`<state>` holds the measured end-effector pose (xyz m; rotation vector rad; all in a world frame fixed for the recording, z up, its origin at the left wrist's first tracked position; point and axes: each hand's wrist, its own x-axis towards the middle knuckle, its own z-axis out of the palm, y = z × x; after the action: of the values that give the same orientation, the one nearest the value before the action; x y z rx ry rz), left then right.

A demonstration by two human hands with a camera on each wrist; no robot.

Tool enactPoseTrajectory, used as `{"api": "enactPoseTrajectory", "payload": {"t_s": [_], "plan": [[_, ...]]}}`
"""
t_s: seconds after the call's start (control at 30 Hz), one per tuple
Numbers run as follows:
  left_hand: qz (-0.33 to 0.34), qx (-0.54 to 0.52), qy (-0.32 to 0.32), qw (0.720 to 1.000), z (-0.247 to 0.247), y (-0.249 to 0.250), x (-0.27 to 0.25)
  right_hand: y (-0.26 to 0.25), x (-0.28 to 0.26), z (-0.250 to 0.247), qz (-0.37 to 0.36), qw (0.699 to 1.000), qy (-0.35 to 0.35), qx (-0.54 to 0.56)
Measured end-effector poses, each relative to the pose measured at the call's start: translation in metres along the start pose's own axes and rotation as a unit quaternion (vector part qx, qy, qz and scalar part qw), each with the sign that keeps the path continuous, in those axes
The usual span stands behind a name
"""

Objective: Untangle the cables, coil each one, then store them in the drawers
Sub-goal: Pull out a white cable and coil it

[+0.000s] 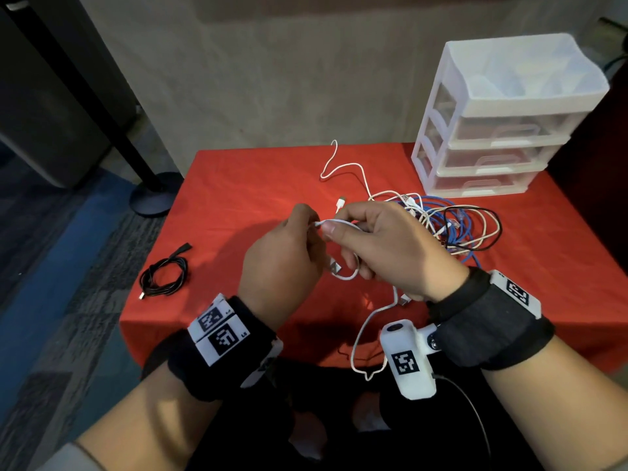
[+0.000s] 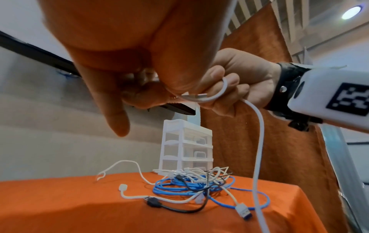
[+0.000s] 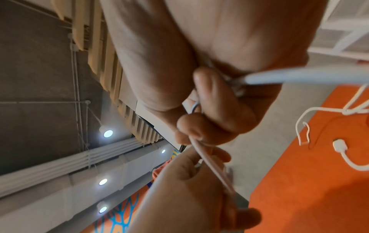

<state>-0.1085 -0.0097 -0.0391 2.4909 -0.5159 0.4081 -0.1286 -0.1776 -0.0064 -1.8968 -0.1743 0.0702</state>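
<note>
A white USB cable (image 1: pixel 346 273) is pinched between thumb and fingers of the left hand (image 1: pixel 282 263), while its small loop is gripped in the curled right hand (image 1: pixel 390 246).

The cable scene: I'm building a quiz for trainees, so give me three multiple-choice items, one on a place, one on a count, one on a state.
1. Where does the coiled black cable lie?
A. on the table's left part
B. in a drawer
C. on the drawer unit

2. How many drawers does the drawer unit show?
A. one
B. three
C. five

3. What state is the white cable in?
A. coiled on the table
B. held by both hands
C. stored away

Answers: 1 A, it rests on the red cloth, apart from the tangle. 2 B, three handled fronts are stacked. 3 B, the left hand and right hand pinch its loop.
</note>
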Motion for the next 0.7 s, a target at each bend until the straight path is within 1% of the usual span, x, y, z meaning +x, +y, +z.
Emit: {"api": "enactPoseTrajectory", "payload": {"t_s": [0.1,0.2,0.23,0.3,0.33,0.37,0.4,0.43,0.47,0.5,0.53,0.57,0.6,0.63,0.67,0.7], "plan": [[-0.039,-0.027,0.009,0.999,0.000,-0.001,-0.002,0.002,-0.002,0.007,0.007,1.000,-0.016,0.023],[-0.052,-0.031,0.001,0.998,0.000,-0.007,0.001,0.008,-0.002,0.007,0.014,1.000,-0.010,0.026],[-0.037,-0.051,0.003,0.998,0.000,-0.010,0.002,0.009,-0.002,0.004,0.020,0.999,-0.003,0.030],[-0.006,-0.130,-0.008,0.991,-0.001,-0.017,0.000,0.013,-0.001,-0.002,0.029,0.998,0.016,0.047],[-0.020,-0.193,-0.035,0.980,-0.003,-0.018,-0.001,0.014,-0.001,-0.006,0.028,0.998,0.025,0.050],[-0.061,-0.274,-0.078,0.957,-0.007,-0.016,-0.002,0.016,-0.002,-0.010,0.023,0.998,0.030,0.050],[-0.118,-0.375,-0.119,0.912,-0.013,-0.012,-0.003,0.017,-0.003,-0.013,0.015,0.998,0.030,0.052],[-0.181,-0.484,-0.144,0.844,-0.018,-0.006,-0.003,0.018,-0.004,-0.015,0.008,0.998,0.025,0.054],[-0.241,-0.576,-0.154,0.766,-0.021,-0.001,-0.003,0.018,-0.005,-0.015,0.000,0.998,0.018,0.056],[-0.289,-0.637,-0.152,0.698,-0.024,0.003,-0.002,0.018,-0.005,-0.015,-0.007,0.998,0.011,0.055],[-0.324,-0.675,-0.148,0.646,-0.026,0.007,-0.001,0.018,-0.005,-0.013,-0.012,0.998,0.007,0.054],[-0.345,-0.700,-0.148,0.608,-0.027,0.009,0.000,0.018,-0.005,-0.010,-0.015,0.998,0.010,0.055],[-0.353,-0.717,-0.153,0.581,-0.028,0.011,0.000,0.018,-0.004,-0.007,-0.017,0.998,0.018,0.059],[-0.353,-0.728,-0.161,0.565,-0.028,0.013,0.000,0.019,-0.003,-0.005,-0.014,0.997,0.029,0.072],[-0.349,-0.736,-0.170,0.555,-0.029,0.016,0.001,0.020,-0.002,-0.004,-0.006,0.995,0.040,0.089],[-0.344,-0.738,-0.181,0.551,-0.029,0.017,0.001,0.021,-0.001,-0.003,0.005,0.993,0.048,0.109]]}}
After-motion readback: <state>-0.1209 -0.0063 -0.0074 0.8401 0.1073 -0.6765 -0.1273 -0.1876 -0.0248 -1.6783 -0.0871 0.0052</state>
